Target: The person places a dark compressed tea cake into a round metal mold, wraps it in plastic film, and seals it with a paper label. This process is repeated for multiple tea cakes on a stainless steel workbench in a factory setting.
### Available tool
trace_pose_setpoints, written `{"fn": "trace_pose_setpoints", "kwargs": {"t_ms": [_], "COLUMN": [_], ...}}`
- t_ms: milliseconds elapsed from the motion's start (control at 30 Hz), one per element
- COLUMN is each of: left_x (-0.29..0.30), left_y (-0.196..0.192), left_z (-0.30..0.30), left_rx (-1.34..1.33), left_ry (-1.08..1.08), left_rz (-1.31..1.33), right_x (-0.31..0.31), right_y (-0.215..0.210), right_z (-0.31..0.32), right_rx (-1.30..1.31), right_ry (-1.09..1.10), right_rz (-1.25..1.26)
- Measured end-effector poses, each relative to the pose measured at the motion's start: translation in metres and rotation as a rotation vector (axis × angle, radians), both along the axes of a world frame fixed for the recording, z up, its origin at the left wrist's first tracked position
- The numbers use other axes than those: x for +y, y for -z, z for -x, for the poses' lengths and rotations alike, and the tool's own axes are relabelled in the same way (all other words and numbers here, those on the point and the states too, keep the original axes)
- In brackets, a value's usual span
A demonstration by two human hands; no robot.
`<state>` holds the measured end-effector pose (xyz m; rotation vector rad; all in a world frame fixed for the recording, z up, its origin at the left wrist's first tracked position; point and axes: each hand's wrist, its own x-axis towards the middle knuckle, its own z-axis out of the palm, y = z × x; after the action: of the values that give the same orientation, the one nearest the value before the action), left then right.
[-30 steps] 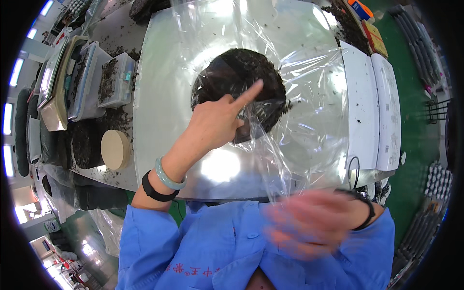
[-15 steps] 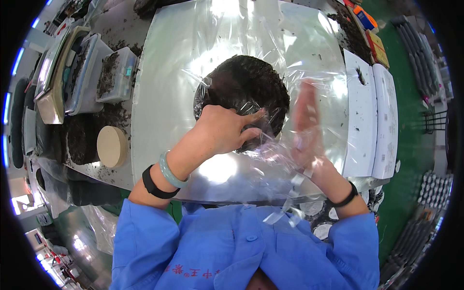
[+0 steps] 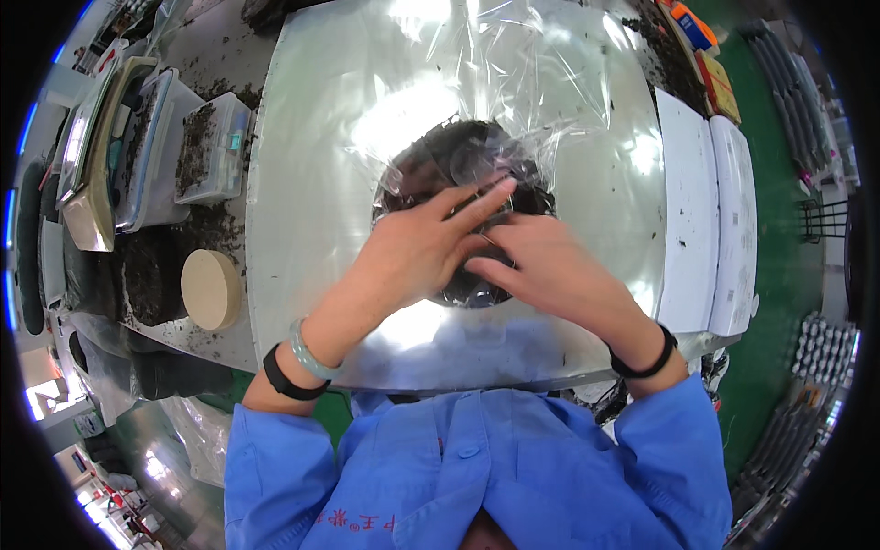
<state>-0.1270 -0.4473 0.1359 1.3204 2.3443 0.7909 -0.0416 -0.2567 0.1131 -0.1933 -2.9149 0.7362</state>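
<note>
Since half a second ago, right hand (image 3: 550, 266) brought down from its upright, edge-on pose at the right of the dark cake and laid flat over it, fingertips now meeting those of the left hand (image 3: 426, 247) at mid-frame. Clear film (image 3: 513, 82) pulled more tightly over the disc than before.

Step in hand, by the look of it: pressing and smoothing the film down onto the round dark cake (image 3: 440, 165), wrapping it. Neither grip closed on anything; both hands open and flat, palms down, fingers spread on the film over the cake. Next move likely calls for gathering the loose film at the upper centre and tucking it under the rim without tearing it or shedding crumbs.

Cake at the centre of the shiny metal desk (image 3: 302, 183): round, flat, near black, coarse and fibrous, glinting under the crinkled film. Loose film spread toward the upper right. Round tan block (image 3: 211, 289) at left; white sheets (image 3: 706, 229) at right.
</note>
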Motion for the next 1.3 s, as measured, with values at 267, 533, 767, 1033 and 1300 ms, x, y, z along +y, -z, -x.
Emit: {"fn": "trace_pose_setpoints", "kwargs": {"t_ms": [267, 533, 767, 1033, 1300], "left_x": [0.019, -0.004, -0.008, -0.001, 0.016], "left_y": [0.013, 0.057, 0.057, 0.051, 0.043], "left_z": [0.011, 0.008, 0.028, 0.069, 0.046], "left_rx": [-0.039, 0.233, -0.325, -0.32, 0.61], "left_ry": [0.079, -0.047, -0.584, 0.061, 0.107], "left_rz": [0.188, -0.283, -1.0, -0.623, -0.022], "right_x": [0.069, 0.017, 0.001, 0.016, 0.001], "right_y": [0.017, 0.008, 0.012, 0.023, 0.003], "right_z": [0.034, 0.023, 0.028, 0.031, 0.021], "right_rx": [0.072, 0.242, 0.215, 0.166, 0.207], "right_ry": [0.397, -0.477, -0.559, -0.58, -0.495], "right_rz": [1.378, 0.317, -0.165, 0.103, 0.236]}}
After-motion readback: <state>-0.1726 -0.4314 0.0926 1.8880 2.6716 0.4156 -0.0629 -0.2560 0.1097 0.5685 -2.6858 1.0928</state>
